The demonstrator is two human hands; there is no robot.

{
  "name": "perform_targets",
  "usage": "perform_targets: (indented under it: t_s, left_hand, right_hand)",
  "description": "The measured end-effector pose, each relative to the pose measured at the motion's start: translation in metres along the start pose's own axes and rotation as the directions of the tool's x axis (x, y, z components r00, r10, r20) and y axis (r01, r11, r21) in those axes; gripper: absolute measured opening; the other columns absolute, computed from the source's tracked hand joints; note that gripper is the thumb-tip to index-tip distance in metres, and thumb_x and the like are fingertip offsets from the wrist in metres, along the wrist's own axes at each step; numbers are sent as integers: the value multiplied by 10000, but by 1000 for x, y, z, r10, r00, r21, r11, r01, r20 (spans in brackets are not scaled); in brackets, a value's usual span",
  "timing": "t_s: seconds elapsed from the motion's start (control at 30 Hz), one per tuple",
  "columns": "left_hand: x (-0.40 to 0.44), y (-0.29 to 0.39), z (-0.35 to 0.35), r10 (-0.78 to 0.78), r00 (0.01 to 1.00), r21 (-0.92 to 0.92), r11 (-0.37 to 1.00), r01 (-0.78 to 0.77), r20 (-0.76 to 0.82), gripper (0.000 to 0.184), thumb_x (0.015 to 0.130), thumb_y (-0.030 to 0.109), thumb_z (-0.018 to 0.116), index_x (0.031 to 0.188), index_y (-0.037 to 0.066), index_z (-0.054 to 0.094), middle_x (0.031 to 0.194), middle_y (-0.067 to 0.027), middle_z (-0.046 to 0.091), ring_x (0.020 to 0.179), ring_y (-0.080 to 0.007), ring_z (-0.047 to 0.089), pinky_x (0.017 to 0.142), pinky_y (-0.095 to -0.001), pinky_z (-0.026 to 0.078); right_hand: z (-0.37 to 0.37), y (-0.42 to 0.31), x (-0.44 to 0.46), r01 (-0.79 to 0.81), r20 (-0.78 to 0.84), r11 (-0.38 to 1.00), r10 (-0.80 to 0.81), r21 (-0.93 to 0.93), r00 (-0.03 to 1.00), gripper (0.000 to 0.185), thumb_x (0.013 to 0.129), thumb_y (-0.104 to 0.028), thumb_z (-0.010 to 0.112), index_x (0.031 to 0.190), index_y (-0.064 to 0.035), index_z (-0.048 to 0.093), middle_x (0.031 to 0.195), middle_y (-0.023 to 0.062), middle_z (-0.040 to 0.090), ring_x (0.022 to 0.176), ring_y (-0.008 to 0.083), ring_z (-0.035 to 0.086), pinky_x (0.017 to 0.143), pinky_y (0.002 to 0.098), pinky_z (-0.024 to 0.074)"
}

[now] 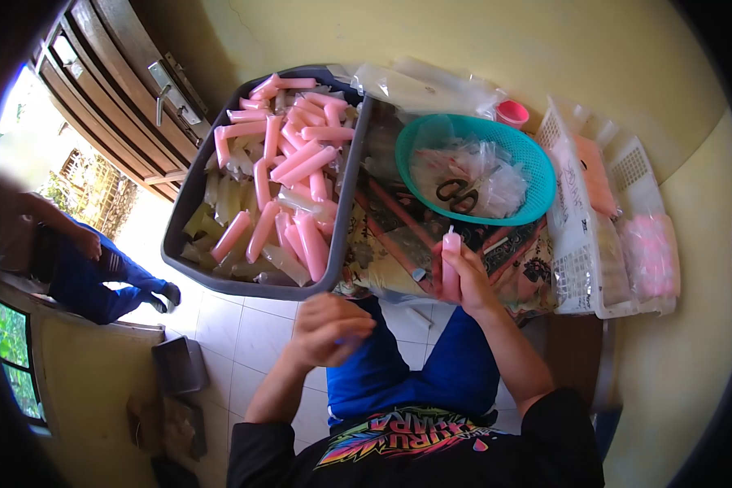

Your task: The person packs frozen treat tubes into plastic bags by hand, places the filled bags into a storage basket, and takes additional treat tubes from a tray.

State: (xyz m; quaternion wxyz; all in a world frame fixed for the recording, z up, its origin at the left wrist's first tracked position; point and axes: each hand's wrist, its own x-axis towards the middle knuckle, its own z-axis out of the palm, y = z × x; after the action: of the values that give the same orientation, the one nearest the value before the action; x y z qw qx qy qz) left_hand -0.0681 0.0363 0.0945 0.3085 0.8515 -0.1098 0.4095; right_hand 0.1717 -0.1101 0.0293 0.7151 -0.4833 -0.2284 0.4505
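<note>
My right hand grips a pink ice pop, a filled plastic tube held upright with its narrow tip on top. Curled into a loose fist, my left hand is blurred and hovers just off the front edge of a large grey tub. What it holds, if anything, cannot be made out. Many more pink ice pops lie heaped in the tub, over several pale yellowish tubes.
Behind my right hand stands a turquoise basket with clear plastic bags and dark-handled scissors. To its right is a white crate with pink packs. Another person is by the wooden door at left.
</note>
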Motion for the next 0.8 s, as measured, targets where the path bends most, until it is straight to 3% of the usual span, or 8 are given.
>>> perform_targets:
  t_s: [0.13, 0.2, 0.23, 0.3, 0.33, 0.47, 0.57, 0.8]
  left_hand:
    - [-58, -17, 71, -166, 984, 3, 986, 166, 61, 183, 773, -25, 741, 945, 19, 699, 822, -103, 695, 724, -232, 689, 658, -337, 539]
    - [-84, -17, 103, -573, 804, -27, 817, 577, -159, 200, 829, -18, 731, 1016, -9, 662, 902, -139, 695, 765, -246, 684, 673, -340, 543]
    - [-95, -20, 118, -576, 802, -30, 815, 579, -160, 200, 829, -18, 731, 1016, -9, 662, 902, -139, 695, 765, -246, 684, 673, -340, 543]
    - [-109, -24, 137, -861, 436, -346, 505, 790, -263, 284, 863, 9, 734, 1116, -21, 608, 1055, -170, 678, 879, -247, 687, 717, -327, 550]
    - [-115, -26, 139, -897, 397, -351, 442, 826, -194, 389, 889, 62, 729, 1220, -11, 540, 1197, -173, 634, 1038, -249, 661, 818, -343, 541]
    - [-118, -37, 146, -892, 400, -387, 451, 804, -209, 434, 901, 99, 722, 1260, -12, 505, 1212, -175, 622, 1117, -275, 630, 916, -377, 510]
    - [-110, -41, 147, -893, 372, -410, 447, 795, -252, 466, 910, 123, 715, 1287, -14, 479, 1214, -175, 620, 1151, -278, 614, 957, -385, 480]
    - [-120, -38, 141, -951, 277, -626, 134, 769, 137, 177, 977, 65, 609, 1138, 4, 570, 1131, -99, 658, 1080, -175, 620, 965, -314, 469]
  right_hand:
    - [-33, 8, -18, -113, -72, 986, 105, -126, 992, 188, 968, -173, 629, 1105, -48, 602, 800, 29, 602, 666, 101, 588, 592, 250, 468]
    - [-44, 4, -23, -146, -172, 947, 100, -286, 980, 203, 934, -138, 677, 1098, -34, 617, 812, 30, 625, 633, 127, 598, 598, 284, 475]
    - [-49, 1, -25, -150, -174, 946, 102, -287, 979, 203, 934, -138, 677, 1098, -34, 617, 812, 30, 625, 633, 127, 598, 598, 284, 475]
    - [-50, -7, -25, 88, -127, 742, -229, -665, 965, 214, 913, -140, 699, 1071, -9, 636, 834, 37, 645, 668, 126, 624, 614, 299, 483]
    - [-44, -17, -28, 38, -157, 655, -236, -755, 959, 241, 875, -133, 735, 1046, 13, 648, 868, 72, 676, 756, 195, 674, 674, 337, 501]
    - [-27, -21, -24, 163, 34, 369, -332, -915, 943, 299, 807, -126, 783, 1056, -8, 667, 1052, 148, 687, 931, 372, 665, 799, 403, 524]
    - [-31, 0, -17, 311, 194, 210, -442, -927, 876, 300, 786, -117, 784, 1049, -23, 677, 1166, 150, 658, 1018, 363, 645, 866, 411, 530]
    - [-27, 6, -14, 223, 147, 128, -440, -966, 886, 367, 757, -111, 791, 1087, -11, 667, 1232, 157, 640, 1079, 374, 609, 917, 426, 524]
